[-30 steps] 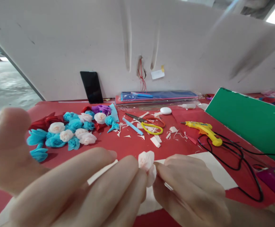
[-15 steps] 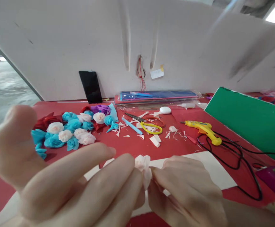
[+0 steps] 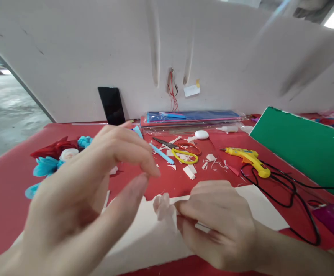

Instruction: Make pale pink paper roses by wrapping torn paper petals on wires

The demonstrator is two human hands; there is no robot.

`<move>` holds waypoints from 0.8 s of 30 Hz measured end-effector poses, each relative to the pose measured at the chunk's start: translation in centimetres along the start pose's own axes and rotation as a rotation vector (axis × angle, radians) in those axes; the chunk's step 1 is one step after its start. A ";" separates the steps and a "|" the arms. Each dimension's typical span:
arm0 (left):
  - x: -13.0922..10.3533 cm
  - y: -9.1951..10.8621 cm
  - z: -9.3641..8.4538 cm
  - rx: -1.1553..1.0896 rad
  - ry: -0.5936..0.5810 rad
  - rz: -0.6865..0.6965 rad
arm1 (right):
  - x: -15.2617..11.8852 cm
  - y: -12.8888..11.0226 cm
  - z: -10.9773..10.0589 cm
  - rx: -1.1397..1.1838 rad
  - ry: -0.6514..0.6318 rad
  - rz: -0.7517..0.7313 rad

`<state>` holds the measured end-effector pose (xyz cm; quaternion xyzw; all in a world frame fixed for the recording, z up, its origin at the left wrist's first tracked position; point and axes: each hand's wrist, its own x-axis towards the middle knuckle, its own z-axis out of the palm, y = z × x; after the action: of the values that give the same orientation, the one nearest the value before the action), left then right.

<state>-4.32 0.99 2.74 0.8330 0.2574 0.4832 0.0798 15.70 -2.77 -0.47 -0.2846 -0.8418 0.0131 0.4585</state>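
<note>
My right hand (image 3: 215,224) pinches the base of a pale pink crepe-paper flower (image 3: 163,207) between thumb and fingers, low in the middle of the view. To the left of it, my left hand (image 3: 98,191) is raised with thumb and curved fingers apart, nothing between them and not touching the flower. Beneath both hands lies a cream paper sheet (image 3: 146,245) on the red tabletop. Behind my left hand are finished paper flowers, among them a blue one (image 3: 45,166) and a red one (image 3: 56,147); my hand hides most of that pile.
Scissors (image 3: 184,155), a light blue pen (image 3: 162,154) and paper scraps (image 3: 189,171) lie beyond the hands. A yellow glue gun (image 3: 249,158) with a looping black cord is at right, before a green board (image 3: 305,147). A phone (image 3: 111,105) leans on the white wall.
My left hand has let go of the flower, moved up and left, and spread its thumb from its fingers. The right hand keeps its pinch and has shifted slightly.
</note>
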 end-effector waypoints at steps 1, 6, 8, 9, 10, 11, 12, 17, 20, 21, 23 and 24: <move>0.4 -0.1 -0.1 -0.038 -0.046 0.003 | 0.2 0.2 -0.2 0.038 -0.033 -0.015; 1.3 0.2 -0.4 -0.321 -0.375 -0.246 | 1.1 1.4 -1.5 0.227 -0.223 -0.011; 1.5 0.4 -0.4 -0.417 -0.481 -0.383 | 1.2 2.0 -1.9 0.310 -0.284 0.006; 1.6 0.5 -0.4 -0.435 -0.525 -0.428 | 1.2 2.2 -2.0 0.347 -0.317 0.013; 1.7 0.6 -0.4 -0.438 -0.569 -0.458 | 1.2 2.4 -2.1 0.379 -0.347 0.013; 1.8 0.7 -0.4 -0.440 -0.611 -0.479 | 1.1 2.6 -2.1 0.403 -0.373 0.018; 1.8 0.8 -0.4 -0.445 -0.648 -0.495 | 1.1 2.7 -2.0 0.422 -0.393 0.018; 1.6 0.9 -0.3 -0.424 -0.699 -0.524 | 1.0 2.8 -1.7 0.475 -0.419 0.016; 1.1 0.7 -0.3 -0.379 -0.721 -0.496 | 1.2 2.9 -1.7 0.486 -0.446 0.031; 0.9 0.6 -0.3 -0.375 -0.719 -0.477 | 1.3 2.9 -1.7 0.484 -0.455 0.041; 0.9 0.5 -0.2 -0.367 -0.719 -0.465 | 1.3 2.9 -1.7 0.483 -0.471 0.059; 0.9 0.6 -0.2 -0.362 -0.728 -0.474 | 1.3 2.8 -1.8 0.487 -0.481 0.065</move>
<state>-3.96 0.94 3.76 0.8393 0.3072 0.1655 0.4170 17.85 -0.18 0.74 -0.1821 -0.8884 0.2951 0.3008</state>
